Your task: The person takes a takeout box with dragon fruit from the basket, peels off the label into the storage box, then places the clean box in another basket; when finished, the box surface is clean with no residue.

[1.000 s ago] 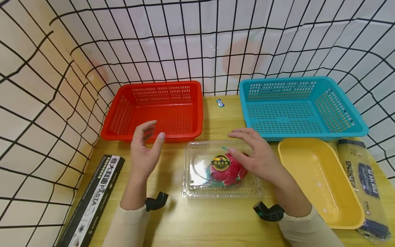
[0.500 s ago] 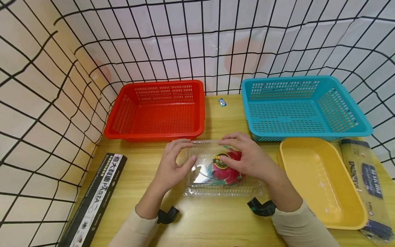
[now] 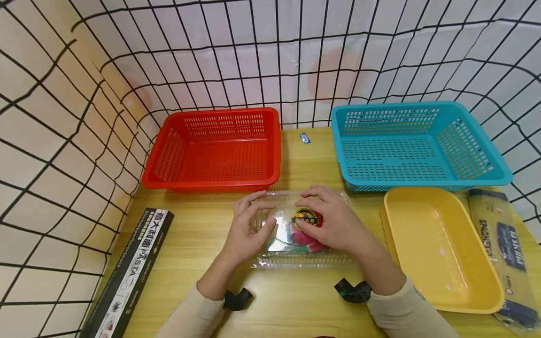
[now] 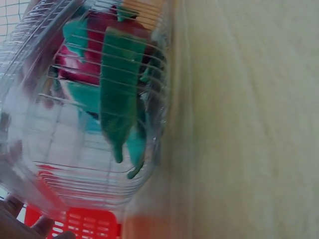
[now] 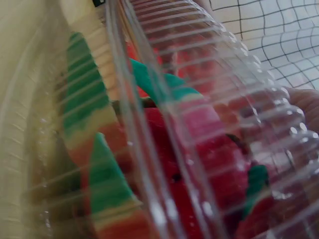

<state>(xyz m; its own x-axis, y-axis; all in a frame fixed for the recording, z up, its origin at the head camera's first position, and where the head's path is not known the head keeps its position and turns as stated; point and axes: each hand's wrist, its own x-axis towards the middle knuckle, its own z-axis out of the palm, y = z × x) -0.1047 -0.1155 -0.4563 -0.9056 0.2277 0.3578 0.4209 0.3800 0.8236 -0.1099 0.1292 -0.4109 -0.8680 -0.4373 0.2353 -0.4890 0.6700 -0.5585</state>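
A clear plastic clamshell container (image 3: 304, 261) lies on the wooden table with a dragon fruit (image 3: 301, 236) inside. Its lid carries a black fruit label (image 3: 303, 218). My left hand (image 3: 247, 230) is over the container's left end, fingers and thumb spread apart in a loose arc. Over the right end lies my right hand (image 3: 336, 218), bent fingers and thumb pointing inward and covering part of the fruit. In the left wrist view, fingers (image 4: 42, 226) show beside the ribbed container wall. The right wrist view shows the ribbed clear wall close up, green-tipped red fruit (image 5: 194, 164) behind it.
Behind stand a red basket (image 3: 211, 184) and a blue basket (image 3: 416, 184), with a small blue packet (image 3: 305, 138) between them. A black pasta box (image 3: 131, 272) lies left. At right are a yellow tray (image 3: 439, 253) and a spaghetti bag (image 3: 507, 263). Black wire mesh (image 3: 277, 56) encloses the table.
My left hand has come down and right to the container's left end. The right hand has lowered and shifted slightly left over the lid. The container stays in place.
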